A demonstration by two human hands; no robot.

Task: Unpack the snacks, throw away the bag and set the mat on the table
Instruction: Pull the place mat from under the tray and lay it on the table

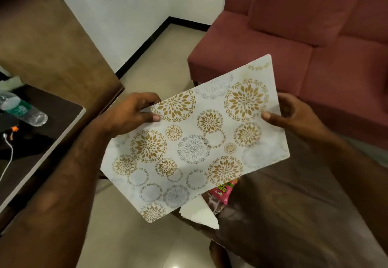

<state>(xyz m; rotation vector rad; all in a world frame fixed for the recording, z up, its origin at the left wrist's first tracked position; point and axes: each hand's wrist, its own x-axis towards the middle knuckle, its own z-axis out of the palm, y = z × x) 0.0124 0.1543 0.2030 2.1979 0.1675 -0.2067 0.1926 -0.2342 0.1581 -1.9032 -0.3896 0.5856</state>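
White, flat and rectangular, the mat (195,139) printed with gold and grey flower circles is held in the air between both hands, tilted over the pale floor. The left hand (128,114) pinches its upper left edge, thumb on top, and the right hand (294,114) grips the opposite edge the same way. Below the right fingers (270,118), a pink snack packet (222,192) peeks from under the mat's lower edge.
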